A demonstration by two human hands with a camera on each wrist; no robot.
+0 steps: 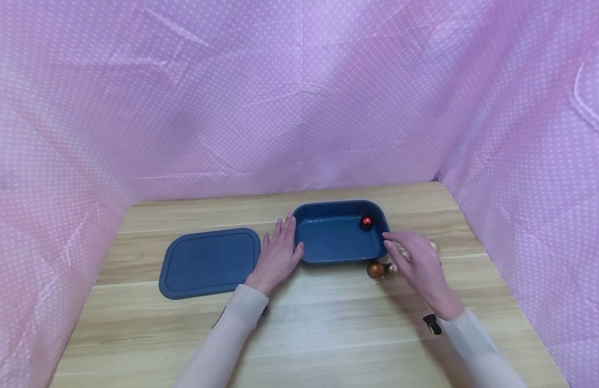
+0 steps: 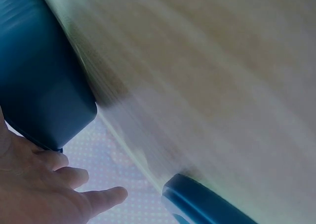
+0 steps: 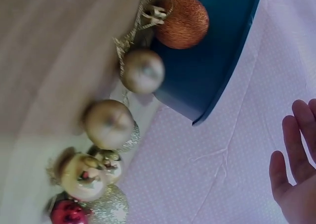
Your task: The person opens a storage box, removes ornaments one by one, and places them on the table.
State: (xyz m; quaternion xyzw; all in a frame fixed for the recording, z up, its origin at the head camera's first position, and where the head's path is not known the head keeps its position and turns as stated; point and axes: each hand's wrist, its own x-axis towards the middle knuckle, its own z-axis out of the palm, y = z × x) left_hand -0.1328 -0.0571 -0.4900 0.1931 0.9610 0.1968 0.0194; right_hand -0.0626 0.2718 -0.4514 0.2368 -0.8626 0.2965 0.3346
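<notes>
Right hand [image 1: 418,264] nearer baubles [image 1: 382,269] — fingers straight, holding nothing, ornaments just left of fingertips beside blue container [image 1: 328,256] near wall. Left hand [image 1: 278,253] flat against container's left end, fingers relaxed.

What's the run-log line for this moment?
left hand: open, resting against blue container | right hand: open over ornament balls | red ball: in container | lid: off, on table

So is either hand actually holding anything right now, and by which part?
Neither. The left hand rests open against the blue container's left end; the right hand hovers open over the ornaments.
</notes>
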